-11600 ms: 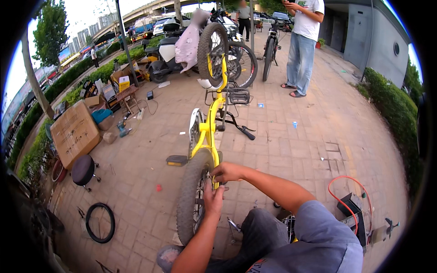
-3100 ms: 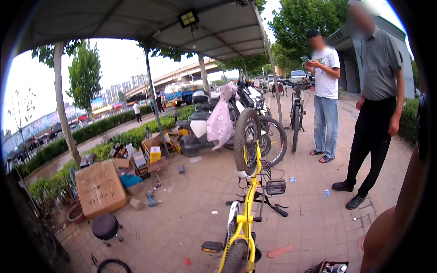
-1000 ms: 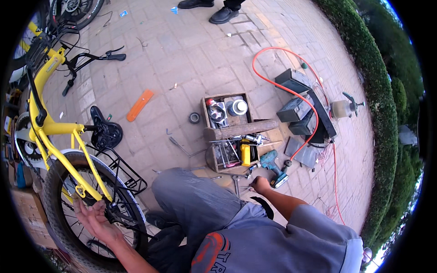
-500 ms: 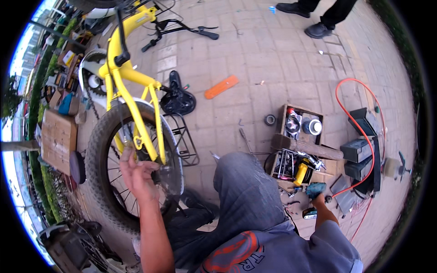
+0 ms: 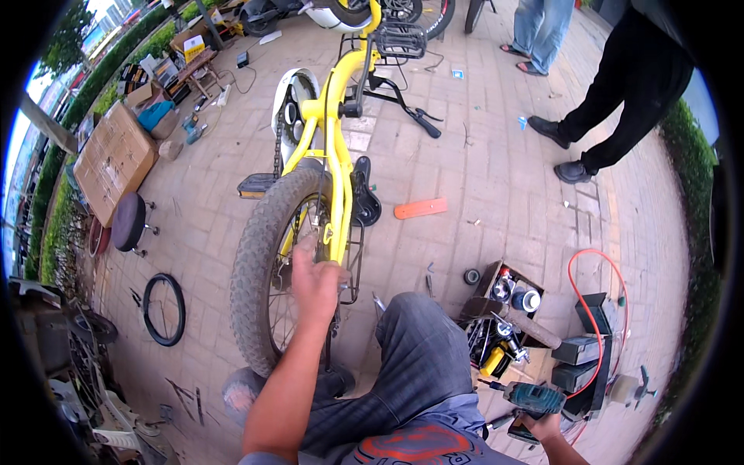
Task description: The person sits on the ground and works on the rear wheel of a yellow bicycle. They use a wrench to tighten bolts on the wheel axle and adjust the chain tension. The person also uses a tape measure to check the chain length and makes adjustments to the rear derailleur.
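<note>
The yellow bicycle stands upside down ahead of me to the left, saddle on the ground. My left hand closes around the frame end beside the hub of its fat tyre wheel; the far fingers are partly hidden. At my right knee, my right hand grips the handle of a teal cordless drill. The drill is lifted beside the toolbox and points left. A hammer lies across that wooden toolbox, with tins and hand tools inside.
An orange strip and a tape roll lie on the paving. A red hose loops past dark bins at right. Two people stand at the far right. A round stool, a carton and a loose tyre are at left.
My right hand has raised the drill off the ground beside the toolbox and turned it. My left hand stays at the frame end. The view has shifted, showing more on the left and far side.
</note>
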Motion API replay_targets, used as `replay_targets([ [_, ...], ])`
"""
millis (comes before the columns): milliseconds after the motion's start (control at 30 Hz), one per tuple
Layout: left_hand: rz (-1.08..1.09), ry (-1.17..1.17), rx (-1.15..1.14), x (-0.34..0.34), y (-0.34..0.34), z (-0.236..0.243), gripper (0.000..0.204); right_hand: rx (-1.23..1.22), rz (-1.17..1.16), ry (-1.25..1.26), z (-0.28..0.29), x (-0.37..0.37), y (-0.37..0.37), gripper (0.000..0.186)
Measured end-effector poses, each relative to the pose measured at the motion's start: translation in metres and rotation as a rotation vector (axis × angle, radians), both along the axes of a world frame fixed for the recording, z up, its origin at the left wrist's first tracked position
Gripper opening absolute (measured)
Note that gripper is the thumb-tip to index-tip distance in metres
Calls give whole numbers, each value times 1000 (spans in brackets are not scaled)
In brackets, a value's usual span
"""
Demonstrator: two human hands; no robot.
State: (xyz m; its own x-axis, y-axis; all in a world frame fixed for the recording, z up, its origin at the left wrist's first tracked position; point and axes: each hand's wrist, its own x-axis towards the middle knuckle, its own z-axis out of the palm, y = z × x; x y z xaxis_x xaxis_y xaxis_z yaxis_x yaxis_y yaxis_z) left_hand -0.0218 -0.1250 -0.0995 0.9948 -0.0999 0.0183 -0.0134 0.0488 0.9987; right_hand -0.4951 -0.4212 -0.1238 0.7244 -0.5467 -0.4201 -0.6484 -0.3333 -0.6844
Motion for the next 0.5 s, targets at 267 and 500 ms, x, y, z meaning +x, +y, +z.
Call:
replay_targets([
  [267, -27, 7, -11, 2, -6, 4, 50, 381, 94, -306, 74, 203, 24, 38],
  [500, -32, -61, -31, 2, -2, -2, 50, 892, 36, -544, 49, 304, 62, 34],
])
